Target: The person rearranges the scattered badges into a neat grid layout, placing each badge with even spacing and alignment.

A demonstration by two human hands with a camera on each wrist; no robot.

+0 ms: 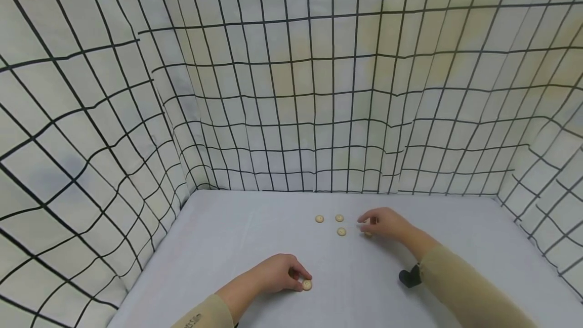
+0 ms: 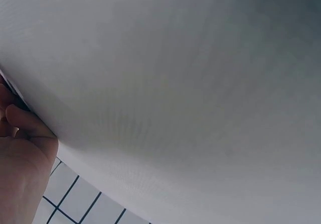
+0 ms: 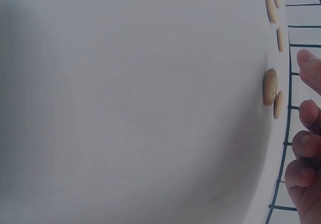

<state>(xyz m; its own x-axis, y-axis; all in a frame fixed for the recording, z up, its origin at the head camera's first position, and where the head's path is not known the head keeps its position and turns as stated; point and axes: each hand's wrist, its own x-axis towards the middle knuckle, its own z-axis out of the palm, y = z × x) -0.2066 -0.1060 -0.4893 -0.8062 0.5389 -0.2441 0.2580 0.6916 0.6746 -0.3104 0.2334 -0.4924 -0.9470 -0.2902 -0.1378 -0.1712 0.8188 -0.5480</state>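
In the head view my left hand [image 1: 281, 273] is low on the white table, thumb and index finger pinching a round wooden button [image 1: 307, 285] at its edge. The left wrist view catches only part of that hand [image 2: 27, 158], and the button is hidden there. Farther back on the right, my right hand [image 1: 384, 222] hovers with bent, parted fingers over a button [image 1: 368, 234], which it partly covers. From the right wrist, two buttons appear close together, the nearer button [image 3: 270, 87] overlapping another button [image 3: 279, 105]; the fingertips [image 3: 308, 112] are apart from both.
Left of the right hand lie three more pale buttons: a left button [image 1: 320, 218], a back button [image 1: 339, 217] and a front button [image 1: 341, 231]. White walls with a black grid [image 1: 291, 92] border the table [image 1: 218, 237]. A black device [image 1: 410, 277] hangs below the right wrist.
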